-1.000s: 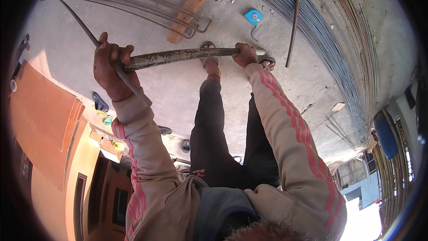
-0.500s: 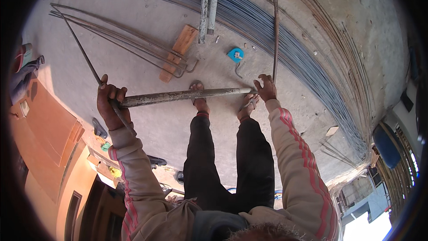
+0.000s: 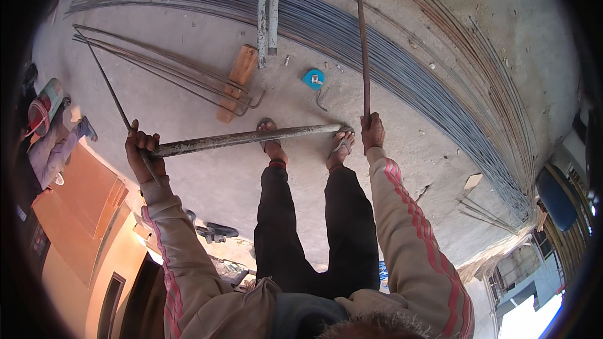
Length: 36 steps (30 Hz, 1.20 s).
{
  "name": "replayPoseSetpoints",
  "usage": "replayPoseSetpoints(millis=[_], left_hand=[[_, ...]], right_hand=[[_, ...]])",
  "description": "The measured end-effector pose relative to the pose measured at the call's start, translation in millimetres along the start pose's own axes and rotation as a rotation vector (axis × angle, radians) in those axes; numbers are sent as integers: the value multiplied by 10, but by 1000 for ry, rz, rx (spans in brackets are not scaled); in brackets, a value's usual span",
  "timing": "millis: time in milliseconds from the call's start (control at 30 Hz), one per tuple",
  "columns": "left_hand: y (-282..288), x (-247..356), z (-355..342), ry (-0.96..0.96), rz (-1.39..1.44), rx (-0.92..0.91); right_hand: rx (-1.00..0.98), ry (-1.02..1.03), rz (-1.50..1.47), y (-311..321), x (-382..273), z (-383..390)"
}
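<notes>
My left hand (image 3: 144,154) is closed around a thin steel rod (image 3: 108,81), at the dark end of a worn metal pipe (image 3: 245,137). The rod runs up and away to a sharp bend at the far left. Across the front of my feet lies the pipe's length, its pale end beside my right foot (image 3: 340,150). On the right, my right hand (image 3: 373,132) wraps the near end of a long brown iron bar (image 3: 363,50), which points away from me. The palm side of that grip is hidden.
Bent rods (image 3: 169,69) rest over a wooden block (image 3: 239,81) at left. A blue tape measure (image 3: 313,79) lies ahead, near two upright-running pipes (image 3: 262,19). Long steel bars (image 3: 402,81) curve across the far side. A person (image 3: 53,150) is at the left edge.
My right hand, earlier with fingers loosely spread near the bar, now grips it. The bar's hooked far end no longer shows its hook. My left hand keeps its hold.
</notes>
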State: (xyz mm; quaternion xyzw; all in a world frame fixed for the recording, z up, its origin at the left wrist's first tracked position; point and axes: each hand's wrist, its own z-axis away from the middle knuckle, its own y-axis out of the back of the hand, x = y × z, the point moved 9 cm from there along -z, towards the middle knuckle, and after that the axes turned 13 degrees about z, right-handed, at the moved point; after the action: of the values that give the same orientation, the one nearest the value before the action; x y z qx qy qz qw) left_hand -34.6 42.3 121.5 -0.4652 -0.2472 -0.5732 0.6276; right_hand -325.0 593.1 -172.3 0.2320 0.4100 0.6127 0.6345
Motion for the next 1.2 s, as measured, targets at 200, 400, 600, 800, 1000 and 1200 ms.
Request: replayPoseSetpoints(millis=[200,400,600,800,1000,1200], left_hand=[[-70,-46,-11,34,56,27],[-104,-137,-45,66,212,70],[-209,-129,-17,30,164,-6],[-216,-131,15,15,126,70],[-279,-104,38,-4,106,24],[-288,-118,93,32,151,54]], right_hand=[[74,14,-58,1024,-279,106],[-356,-32,-639,1999,-712,306],[-601,3,-843,2741,-977,684],[-671,102,-1177,2979,-1376,397],[-326,397,-811,3323,-2121,-30],[-88,392,-247,3888,-2945,-118]])
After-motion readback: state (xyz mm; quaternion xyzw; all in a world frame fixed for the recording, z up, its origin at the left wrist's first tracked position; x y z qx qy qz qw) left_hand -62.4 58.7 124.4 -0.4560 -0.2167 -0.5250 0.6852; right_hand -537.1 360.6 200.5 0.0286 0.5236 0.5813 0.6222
